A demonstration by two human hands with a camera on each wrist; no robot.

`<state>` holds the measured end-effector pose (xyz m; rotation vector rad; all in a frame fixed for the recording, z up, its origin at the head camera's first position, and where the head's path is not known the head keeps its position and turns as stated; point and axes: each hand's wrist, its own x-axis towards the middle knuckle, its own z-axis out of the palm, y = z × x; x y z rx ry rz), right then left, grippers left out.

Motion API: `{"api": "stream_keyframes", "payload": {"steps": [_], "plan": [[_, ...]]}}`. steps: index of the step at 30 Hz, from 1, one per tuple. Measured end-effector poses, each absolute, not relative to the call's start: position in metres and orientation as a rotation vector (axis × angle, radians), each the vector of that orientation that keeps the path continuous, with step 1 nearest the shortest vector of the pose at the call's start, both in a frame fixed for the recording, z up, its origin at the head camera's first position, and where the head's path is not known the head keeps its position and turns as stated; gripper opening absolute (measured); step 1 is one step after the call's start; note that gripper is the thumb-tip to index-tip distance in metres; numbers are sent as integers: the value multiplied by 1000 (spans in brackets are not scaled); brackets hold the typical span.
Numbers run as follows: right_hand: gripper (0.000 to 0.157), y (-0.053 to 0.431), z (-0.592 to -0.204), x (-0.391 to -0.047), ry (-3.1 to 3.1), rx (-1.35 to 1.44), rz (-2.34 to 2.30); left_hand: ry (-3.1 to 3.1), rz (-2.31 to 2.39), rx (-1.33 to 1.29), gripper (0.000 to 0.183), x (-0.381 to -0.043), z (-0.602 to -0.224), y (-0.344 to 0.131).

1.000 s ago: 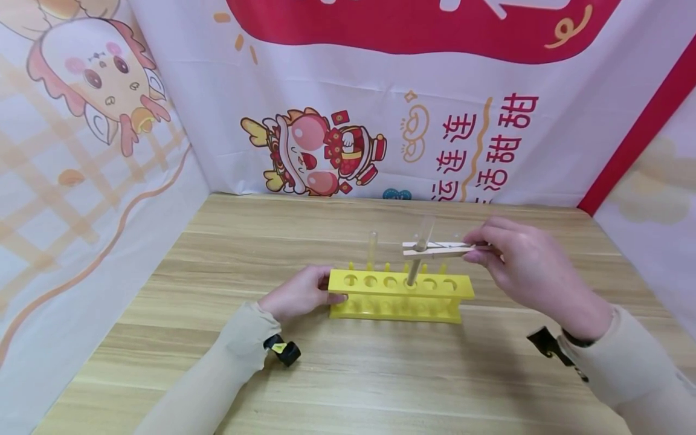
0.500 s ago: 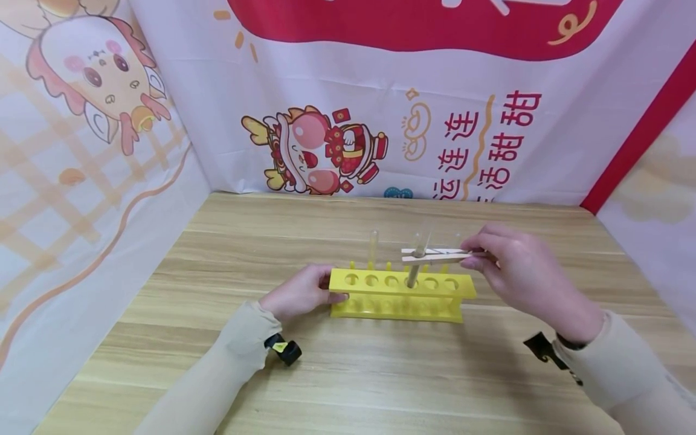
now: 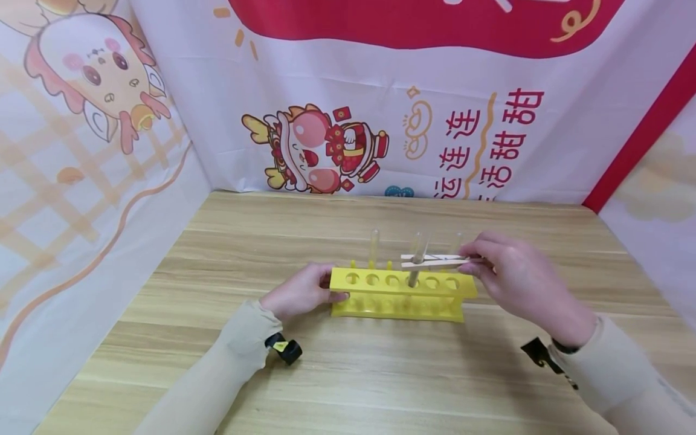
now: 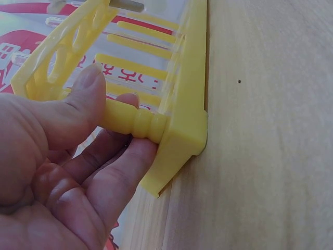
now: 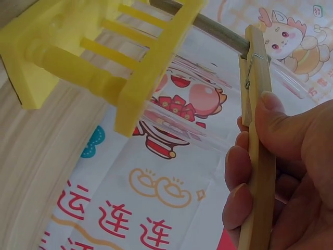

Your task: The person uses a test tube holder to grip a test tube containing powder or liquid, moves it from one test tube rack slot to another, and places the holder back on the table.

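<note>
Left hand [image 3: 301,293] grips the end post [image 4: 130,119] of the yellow test tube rack [image 3: 391,291], thumb on one side, fingers curled round the other; right hand [image 3: 519,281] pinches a wooden clamp [image 3: 435,263] by its handle, thumb against fingers; the clamp's far end grips a clear test tube [image 3: 421,243], dark grey contents [image 5: 221,34] below the clamp; the tube leans slightly, top to the right in the head view, lower part through the fourth of six holes from the left; its tip shows in the left wrist view, short of the rack base [image 4: 184,112].

Rack stands upright on the wood-grain table [image 3: 353,374], between both hands; more clear tubes, one at [image 3: 374,244], stand along its rear pegs, the rightmost near the right hand; both sleeves beige, black wrist straps, left one [image 3: 284,349] near the rack; white printed cloth [image 3: 337,72] behind the table, red lettering and a cartoon figure [image 3: 315,148] on it.
</note>
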<state>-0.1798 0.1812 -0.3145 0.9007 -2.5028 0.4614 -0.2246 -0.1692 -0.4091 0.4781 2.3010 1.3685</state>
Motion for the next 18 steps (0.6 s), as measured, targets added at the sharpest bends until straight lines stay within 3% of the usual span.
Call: {"api": "stream_keyframes", "payload": {"steps": [18], "plan": [[19,181,-334,-182,-2533,877,475,2304,1364,483,32,-224,-407,-169]]}}
